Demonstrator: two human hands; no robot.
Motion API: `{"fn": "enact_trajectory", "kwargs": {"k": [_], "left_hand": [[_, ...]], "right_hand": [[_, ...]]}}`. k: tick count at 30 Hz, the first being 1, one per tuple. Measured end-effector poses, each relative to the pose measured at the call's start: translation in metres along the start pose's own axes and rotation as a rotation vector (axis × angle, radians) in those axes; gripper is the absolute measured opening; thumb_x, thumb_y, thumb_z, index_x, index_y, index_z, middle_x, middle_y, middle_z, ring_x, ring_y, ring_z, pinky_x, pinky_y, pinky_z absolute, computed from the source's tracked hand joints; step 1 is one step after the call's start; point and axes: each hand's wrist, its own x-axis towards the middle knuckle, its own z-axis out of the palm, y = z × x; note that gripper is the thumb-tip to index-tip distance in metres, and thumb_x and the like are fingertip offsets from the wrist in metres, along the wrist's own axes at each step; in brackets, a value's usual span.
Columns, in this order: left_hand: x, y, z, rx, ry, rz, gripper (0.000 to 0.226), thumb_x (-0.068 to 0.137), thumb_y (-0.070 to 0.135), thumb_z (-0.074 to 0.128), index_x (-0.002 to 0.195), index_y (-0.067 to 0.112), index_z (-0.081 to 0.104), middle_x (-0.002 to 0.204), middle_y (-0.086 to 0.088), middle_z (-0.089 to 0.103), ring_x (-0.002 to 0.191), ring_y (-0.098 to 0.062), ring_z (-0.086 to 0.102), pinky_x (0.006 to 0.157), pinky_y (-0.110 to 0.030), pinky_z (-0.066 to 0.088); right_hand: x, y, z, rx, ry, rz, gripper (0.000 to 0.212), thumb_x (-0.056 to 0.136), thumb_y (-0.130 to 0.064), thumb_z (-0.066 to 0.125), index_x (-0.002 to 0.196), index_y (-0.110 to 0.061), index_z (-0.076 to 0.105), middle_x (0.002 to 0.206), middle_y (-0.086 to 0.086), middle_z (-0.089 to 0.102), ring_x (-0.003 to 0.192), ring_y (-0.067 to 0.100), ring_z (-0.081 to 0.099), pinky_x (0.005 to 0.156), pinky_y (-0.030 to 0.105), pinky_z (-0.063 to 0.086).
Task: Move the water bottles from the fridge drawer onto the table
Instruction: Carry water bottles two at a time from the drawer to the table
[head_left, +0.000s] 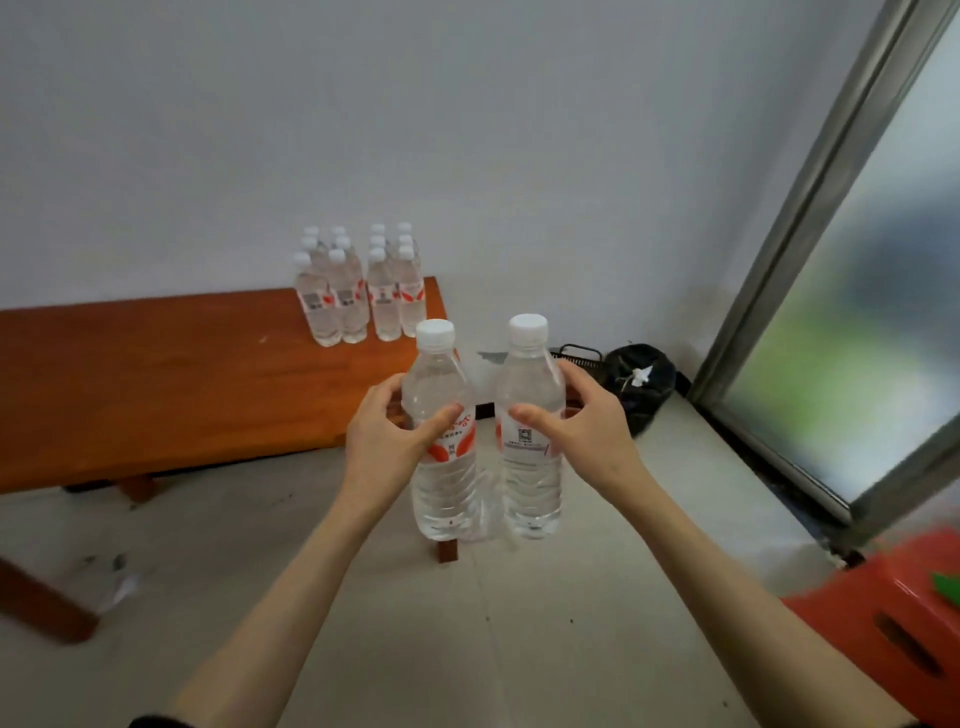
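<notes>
My left hand (387, 441) grips a clear water bottle (441, 488) with a white cap and a red-and-white label, held upright in the air. My right hand (587, 431) grips a second such bottle (530, 488), also upright, just to the right of the first. Both bottles hang in front of me, near the right end of the orange-brown wooden table (156, 395). Several more water bottles (358, 291) stand in two close groups at the table's far right corner, by the wall. The fridge drawer is not in view.
A black bag (641, 384) and a dark wire basket (579, 356) lie on the floor past the table's right end. A glass door with a metal frame (810, 208) fills the right side. A red plastic stool (893, 634) sits at the lower right.
</notes>
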Motion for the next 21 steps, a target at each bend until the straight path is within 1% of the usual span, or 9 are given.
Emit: {"fn": "enact_trajectory", "kwargs": {"k": [4, 6, 8, 11, 13, 15, 18, 20, 21], "left_hand": [[0.05, -0.031, -0.031, 0.031, 0.066, -0.08, 0.051, 0.072, 0.033, 0.074, 0.116, 0.025, 0.05, 0.113, 0.009, 0.051, 0.1, -0.009, 0.052, 0.076, -0.017, 0.041], [0.074, -0.048, -0.043, 0.039, 0.097, -0.123, 0.051, 0.071, 0.033, 0.074, 0.115, 0.028, 0.049, 0.113, 0.009, 0.051, 0.101, -0.01, 0.052, 0.079, -0.022, 0.042], [0.099, -0.066, -0.053, 0.043, 0.111, -0.163, 0.051, 0.071, 0.035, 0.074, 0.114, 0.03, 0.048, 0.114, 0.009, 0.051, 0.101, -0.01, 0.052, 0.083, -0.026, 0.045], [0.141, -0.091, -0.061, 0.057, 0.13, -0.215, 0.053, 0.073, 0.035, 0.072, 0.119, 0.029, 0.046, 0.113, 0.011, 0.047, 0.101, -0.009, 0.05, 0.083, -0.026, 0.045], [0.172, -0.103, -0.063, 0.08, 0.14, -0.247, 0.056, 0.076, 0.033, 0.071, 0.124, 0.025, 0.044, 0.114, 0.012, 0.044, 0.102, -0.008, 0.047, 0.082, -0.025, 0.042], [0.206, -0.115, -0.066, 0.106, 0.141, -0.263, 0.057, 0.077, 0.032, 0.07, 0.127, 0.025, 0.043, 0.117, 0.011, 0.043, 0.104, -0.007, 0.044, 0.085, -0.026, 0.041], [0.25, -0.133, -0.072, 0.16, 0.081, -0.269, 0.055, 0.079, 0.03, 0.069, 0.127, 0.026, 0.042, 0.123, 0.008, 0.043, 0.109, -0.007, 0.042, 0.089, -0.028, 0.038], [0.275, -0.146, -0.076, 0.183, 0.029, -0.278, 0.051, 0.079, 0.028, 0.068, 0.123, 0.03, 0.042, 0.122, 0.009, 0.044, 0.117, -0.012, 0.044, 0.092, -0.03, 0.037], [0.287, -0.153, -0.079, 0.187, 0.011, -0.299, 0.053, 0.079, 0.027, 0.068, 0.125, 0.03, 0.041, 0.125, 0.007, 0.044, 0.122, -0.016, 0.044, 0.095, -0.032, 0.037]], "right_hand": [[0.055, 0.002, 0.051, -0.025, -0.098, -0.001, 0.047, 0.07, -0.032, 0.077, 0.109, -0.027, 0.052, 0.099, -0.012, 0.059, 0.092, 0.002, 0.057, 0.08, 0.019, 0.048], [0.085, 0.007, 0.072, -0.04, -0.139, 0.001, 0.048, 0.069, -0.032, 0.077, 0.109, -0.027, 0.051, 0.099, -0.012, 0.057, 0.088, -0.002, 0.055, 0.074, 0.013, 0.044], [0.116, 0.014, 0.094, -0.045, -0.171, -0.002, 0.048, 0.07, -0.031, 0.077, 0.107, -0.029, 0.048, 0.097, -0.015, 0.055, 0.085, -0.007, 0.052, 0.07, 0.009, 0.041], [0.165, 0.03, 0.127, -0.059, -0.226, 0.01, 0.056, 0.068, -0.035, 0.078, 0.115, -0.025, 0.049, 0.102, -0.013, 0.055, 0.09, 0.0, 0.053, 0.074, 0.011, 0.041], [0.2, 0.041, 0.147, -0.083, -0.268, 0.008, 0.063, 0.067, -0.036, 0.079, 0.12, -0.021, 0.049, 0.104, -0.012, 0.054, 0.095, 0.004, 0.052, 0.074, 0.01, 0.04], [0.234, 0.05, 0.166, -0.115, -0.321, -0.011, 0.065, 0.067, -0.035, 0.079, 0.121, -0.02, 0.047, 0.103, -0.013, 0.052, 0.096, 0.004, 0.052, 0.075, 0.01, 0.04], [0.279, 0.065, 0.193, -0.124, -0.373, -0.005, 0.068, 0.068, -0.035, 0.079, 0.124, -0.021, 0.044, 0.11, -0.011, 0.053, 0.099, 0.004, 0.05, 0.082, 0.018, 0.042], [0.305, 0.074, 0.21, -0.108, -0.403, 0.018, 0.069, 0.068, -0.033, 0.079, 0.125, -0.022, 0.042, 0.118, -0.007, 0.054, 0.101, 0.003, 0.048, 0.08, 0.015, 0.041], [0.318, 0.078, 0.219, -0.106, -0.421, 0.028, 0.068, 0.069, -0.032, 0.079, 0.125, -0.022, 0.042, 0.12, -0.006, 0.054, 0.1, 0.003, 0.048, 0.078, 0.012, 0.04]]}}
